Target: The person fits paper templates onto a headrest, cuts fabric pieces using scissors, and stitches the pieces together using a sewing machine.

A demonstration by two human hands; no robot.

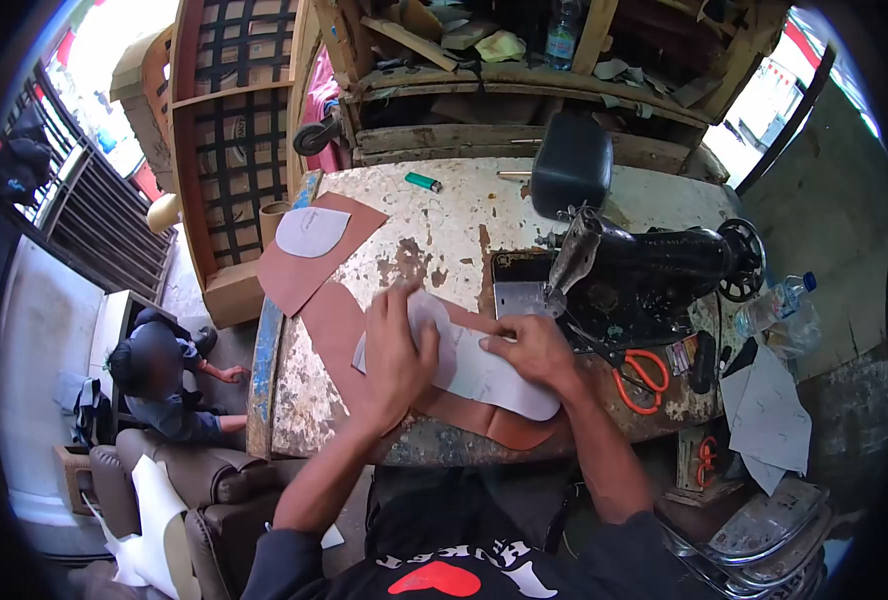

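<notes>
On the worn table lies a brown leather piece (336, 345) with a white pattern piece (509, 385) on top of it. My left hand (401, 350) is over the left part of the white piece, fingers curved and holding its raised edge. My right hand (539, 352) is closed on the right side of the same piece, thumb on top, beside a narrow brown strip (469, 318). Its lower fingers are partly hidden. Further up and left, another brown leather piece (359, 225) carries a white paper pattern (312, 231).
A black sewing machine (654, 260) stands right of my hands, with orange-handled scissors (642, 380) before it. A green lighter (423, 182) lies at the back. A plastic bottle (772, 303) is at the right edge. A person (164, 375) sits low on the left.
</notes>
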